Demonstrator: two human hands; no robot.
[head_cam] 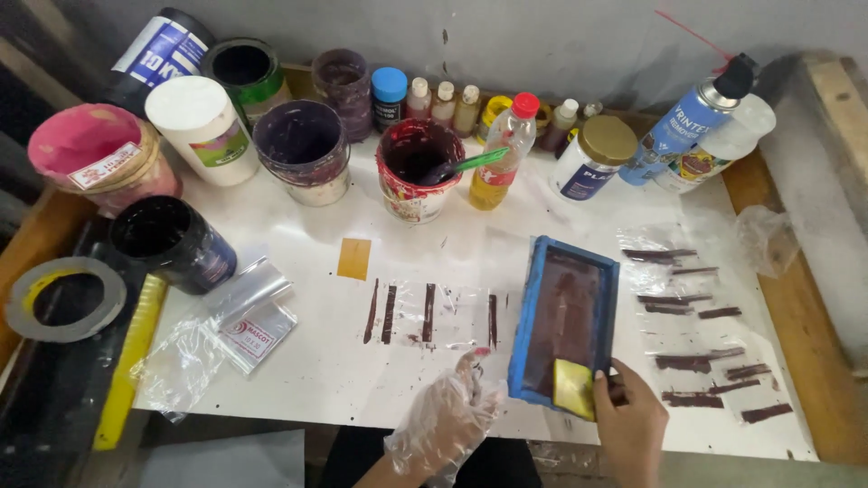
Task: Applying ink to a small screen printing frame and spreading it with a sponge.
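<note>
- Pressing down w/ the right hand [630,425], bare, at the near right corner of a blue-framed printing screen [565,323]; fingers are curling closed on the frame edge, thumb sitting by a yellow sponge pad [574,389] inside the frame.
- Screen is lying flat on the white tabletop [316,361], mesh stained dark brown-red.
- Left hand [448,417], in a clear plastic glove, is resting just left of the frame; fingers loosely bent, gripping nothing, fingertips touching a clear plastic bag [448,316] w/ dark printed stripes.
- More striped clear bags [696,334] are lying right of the screen.
- Red-stained ink tub [419,169] w/ a green-handled tool is standing farther back, among other tubs & bottles.
</note>
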